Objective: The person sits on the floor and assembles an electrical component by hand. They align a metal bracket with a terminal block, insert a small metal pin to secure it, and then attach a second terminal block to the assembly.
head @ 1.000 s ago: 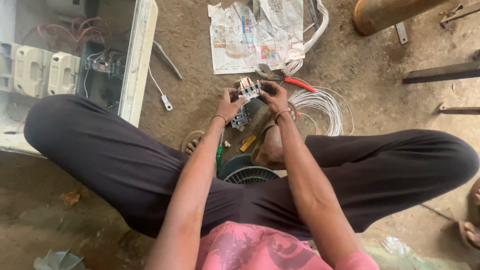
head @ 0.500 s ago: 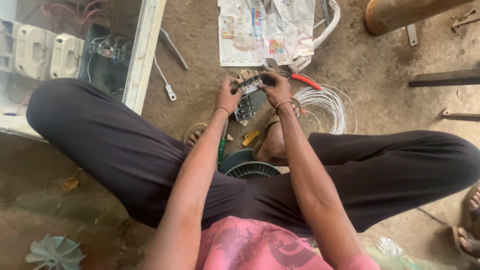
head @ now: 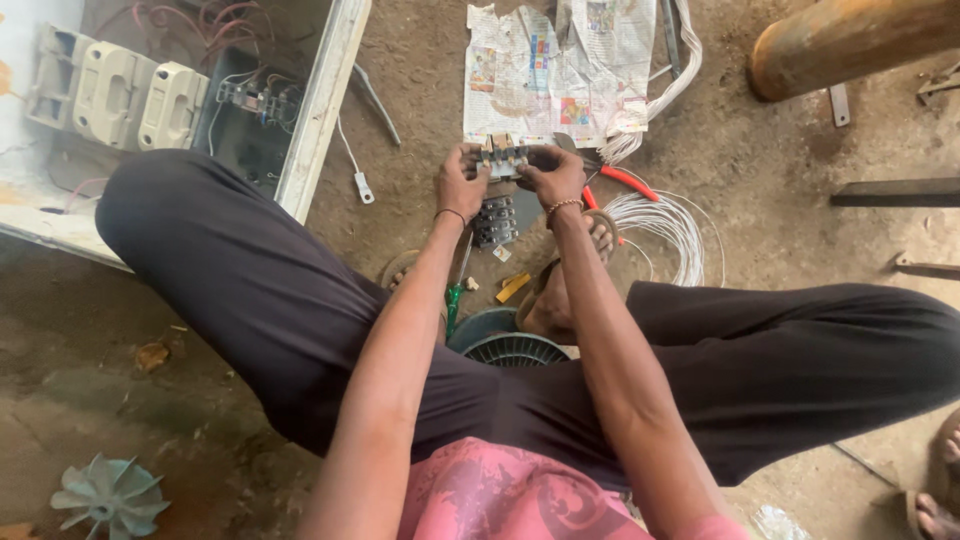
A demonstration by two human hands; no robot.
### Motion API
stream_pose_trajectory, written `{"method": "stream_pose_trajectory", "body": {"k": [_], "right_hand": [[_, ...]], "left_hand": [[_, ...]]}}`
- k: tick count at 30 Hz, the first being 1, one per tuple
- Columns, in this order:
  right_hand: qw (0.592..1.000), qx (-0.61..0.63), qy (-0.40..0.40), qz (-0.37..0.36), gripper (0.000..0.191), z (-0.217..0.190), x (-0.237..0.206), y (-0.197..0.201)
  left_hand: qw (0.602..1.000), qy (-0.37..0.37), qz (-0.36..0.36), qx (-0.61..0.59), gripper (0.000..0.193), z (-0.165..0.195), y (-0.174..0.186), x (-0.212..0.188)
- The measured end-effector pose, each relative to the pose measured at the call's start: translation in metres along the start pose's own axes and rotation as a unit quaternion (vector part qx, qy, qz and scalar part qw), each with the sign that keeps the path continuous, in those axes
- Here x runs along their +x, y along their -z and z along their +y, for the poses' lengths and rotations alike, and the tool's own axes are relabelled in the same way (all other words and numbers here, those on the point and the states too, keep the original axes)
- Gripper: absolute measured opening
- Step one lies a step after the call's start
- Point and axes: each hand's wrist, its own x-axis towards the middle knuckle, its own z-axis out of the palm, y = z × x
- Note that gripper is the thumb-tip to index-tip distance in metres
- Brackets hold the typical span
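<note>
While both arms reach out over the crossed legs, the left hand point(head: 458, 185) and right hand point(head: 553, 175) clamp a small switch block point(head: 503, 158) between them, one at each end, fingers curled over its top edge. The two-sided hold looks meant to steady the block above the ground so its face can be worked with the thumbs. Just below the grip lies a second dark switch block point(head: 494, 221), with a green screwdriver point(head: 455, 292) nearer the body. Beyond the grip sits a crumpled newspaper point(head: 560, 70); to its right, red-handled pliers point(head: 625, 182) and a coil of white wire point(head: 662, 222). Far left of the grip, an open electrical box point(head: 190, 100) shows loose wiring. A round fan grille point(head: 514, 348) rests between the knees.
</note>
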Motion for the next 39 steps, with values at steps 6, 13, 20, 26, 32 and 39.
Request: {"method": "stream_pose_trajectory", "body": {"k": [6,13,20,26,32,39], "right_hand": [[0.993,0.020,0.113,0.002,0.030,0.000,0.009,-0.006],[0.880,-0.314,0.255,0.249,0.008,0.023,0.014,0.033],[0.917,-0.258,0.227,0.204,0.012,0.033,0.012,0.021],[0.988,-0.043,0.129,0.080,0.016,0.021,0.019,0.005],[0.997,0.030,0.049,0.054,0.016,0.016,0.026,0.000],[0.993,0.091,-0.023,0.076,0.017,0.010,0.036,-0.009]], "left_hand": [[0.997,-0.029,0.057,0.046,0.030,0.001,0.010,0.011],[0.993,-0.034,0.060,0.097,0.036,-0.011,0.005,0.013],[0.995,-0.018,0.056,0.085,0.028,-0.021,0.005,0.018],[0.998,0.021,0.050,0.032,0.021,-0.021,0.006,0.019],[0.998,-0.001,0.040,0.054,0.020,-0.017,0.006,0.019],[0.992,-0.054,0.050,0.107,0.023,-0.010,0.005,0.015]]}}
